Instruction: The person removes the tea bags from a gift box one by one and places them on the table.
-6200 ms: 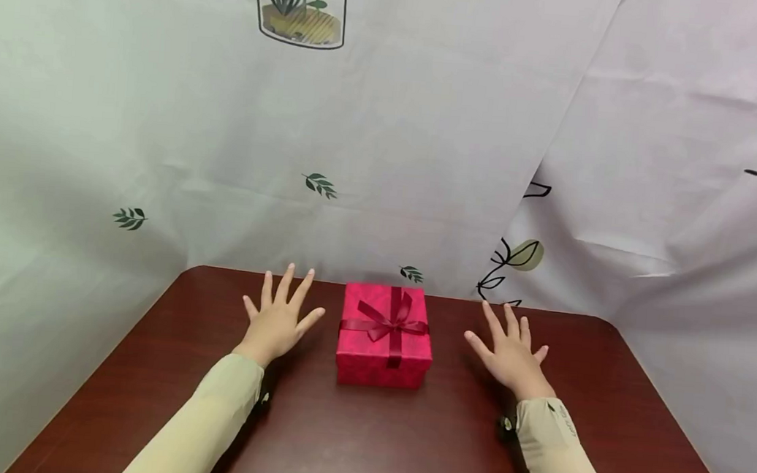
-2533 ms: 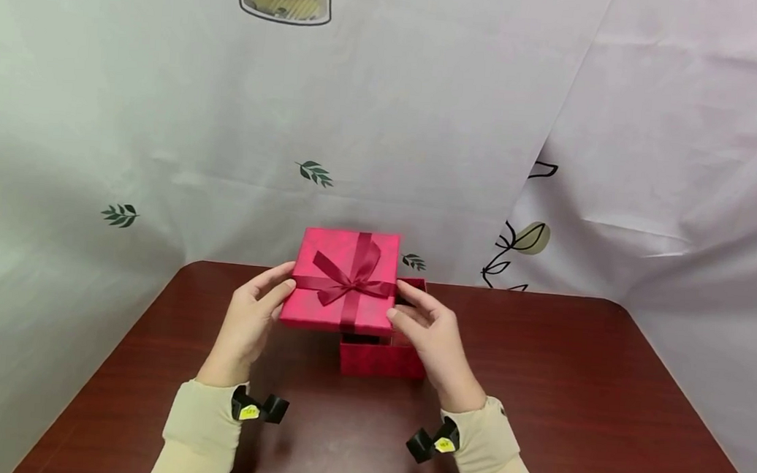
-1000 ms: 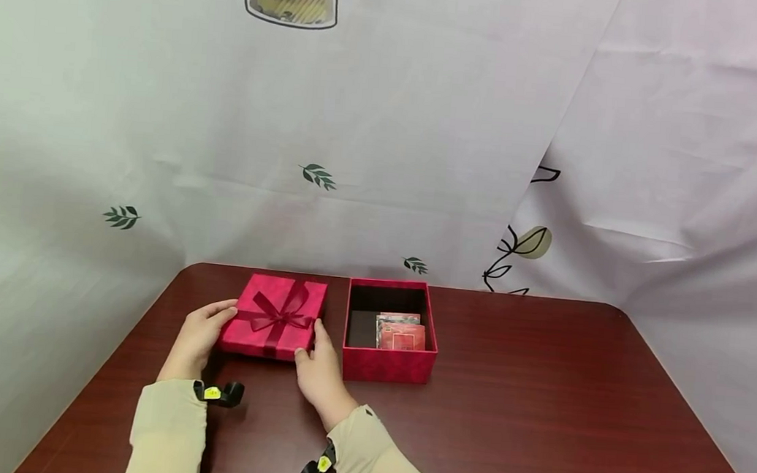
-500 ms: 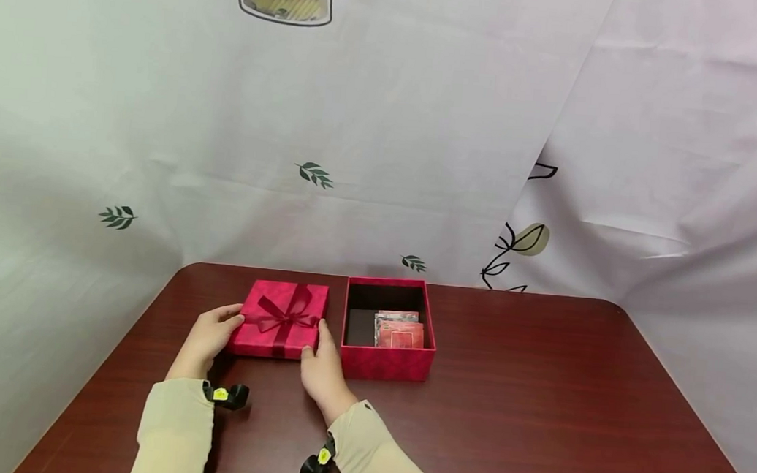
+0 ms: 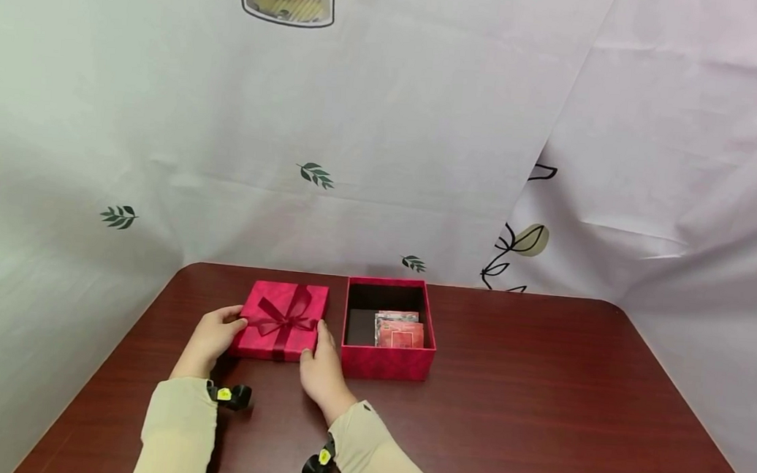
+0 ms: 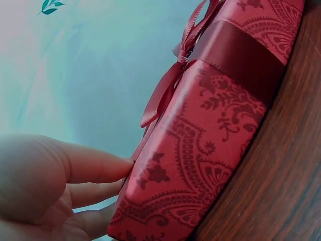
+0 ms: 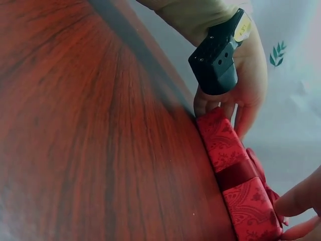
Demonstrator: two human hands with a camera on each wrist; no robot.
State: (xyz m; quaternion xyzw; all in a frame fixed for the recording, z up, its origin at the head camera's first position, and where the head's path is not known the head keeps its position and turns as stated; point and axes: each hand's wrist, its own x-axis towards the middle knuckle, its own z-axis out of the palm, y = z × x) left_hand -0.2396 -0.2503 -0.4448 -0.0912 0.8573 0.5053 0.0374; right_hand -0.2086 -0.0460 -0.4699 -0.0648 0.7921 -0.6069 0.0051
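Observation:
A red patterned box lid (image 5: 282,322) with a dark red ribbon bow lies flat on the table, left of its box. My left hand (image 5: 210,338) holds its left edge between thumb and fingers; in the left wrist view the thumb (image 6: 98,163) touches the lid's side. At the opposite edge, my right hand (image 5: 323,368) grips with thumb and fingers. The red box base (image 5: 388,365) stands uncovered to the right, dark inside. Several small flat packets (image 5: 401,334), reddish and printed, lie in its right half.
The dark reddish-brown wooden table (image 5: 505,406) has rounded back corners. Behind and beside it hangs a pale curtain (image 5: 386,120) with leaf prints. A small black wrist camera (image 5: 233,396) sits on the left sleeve, another black camera (image 5: 318,467) on the right.
Both hands lifted the lid off the box, carried it left and lowered it to the table. The packets inside came into view. Over the last half second, lid and hands barely moved.

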